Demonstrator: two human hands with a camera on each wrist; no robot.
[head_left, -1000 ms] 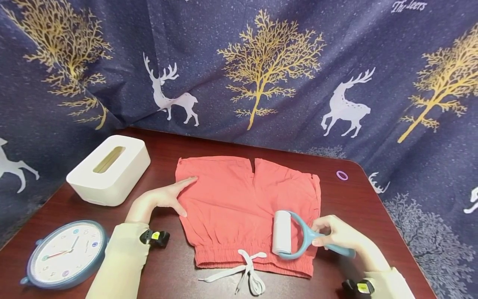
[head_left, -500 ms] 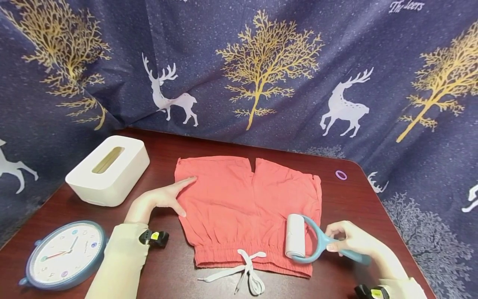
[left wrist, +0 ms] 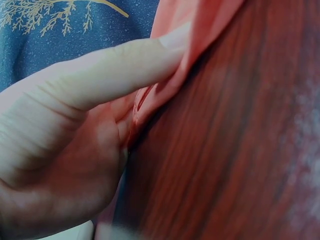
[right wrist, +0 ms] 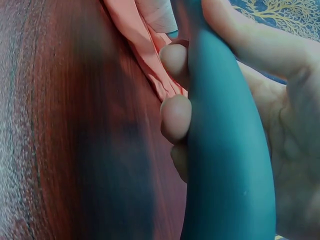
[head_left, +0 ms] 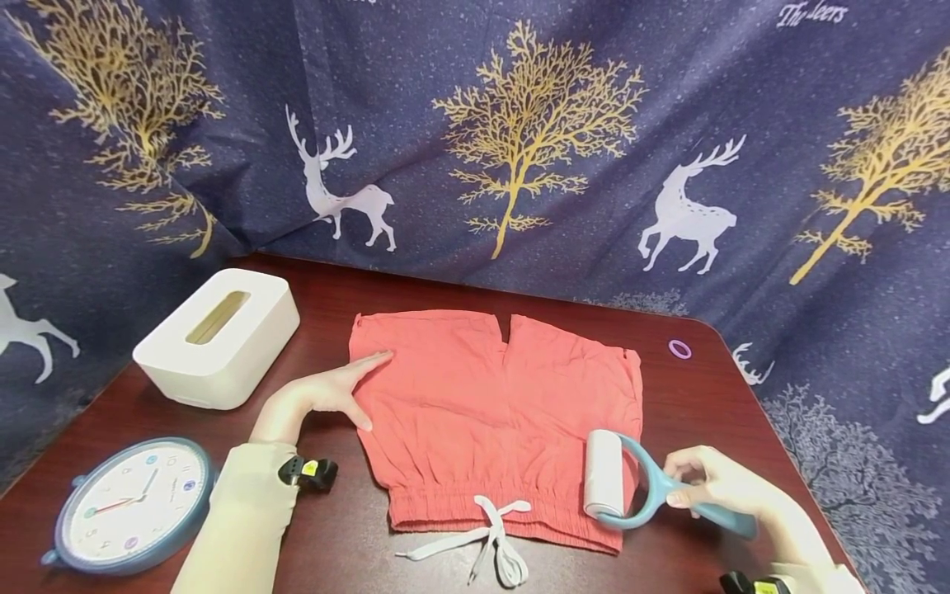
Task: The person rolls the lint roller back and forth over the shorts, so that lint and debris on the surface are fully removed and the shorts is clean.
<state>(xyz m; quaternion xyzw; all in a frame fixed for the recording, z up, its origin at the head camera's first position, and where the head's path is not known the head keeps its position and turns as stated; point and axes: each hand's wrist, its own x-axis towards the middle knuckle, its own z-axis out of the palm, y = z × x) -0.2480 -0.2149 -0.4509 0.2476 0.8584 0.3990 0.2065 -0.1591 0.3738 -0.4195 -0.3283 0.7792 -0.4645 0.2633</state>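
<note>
Coral-red shorts (head_left: 453,396) lie spread on the dark wooden table, waistband toward me, a white drawstring (head_left: 493,540) tied at its middle. My left hand (head_left: 330,392) rests on their left edge, thumb and fingers spread apart; the left wrist view shows the thumb on the cloth's edge. My right hand (head_left: 716,483) grips the blue handle of a lint roller (head_left: 656,487), fingers wrapped round it in the right wrist view. The roller's white cylinder (head_left: 604,473) lies on the right side of the shorts, near the waistband.
A white tissue box (head_left: 215,338) stands at the back left. Nearer me on the left lies a blue-rimmed clock (head_left: 134,503). A small purple ring (head_left: 679,349) is near the table's right corner. A dark cloth (head_left: 416,82) with deer and trees hangs behind.
My right hand has moved the lint roller rightward across the shorts, from inside the right leg to near its outer edge. The left hand has stayed in place.
</note>
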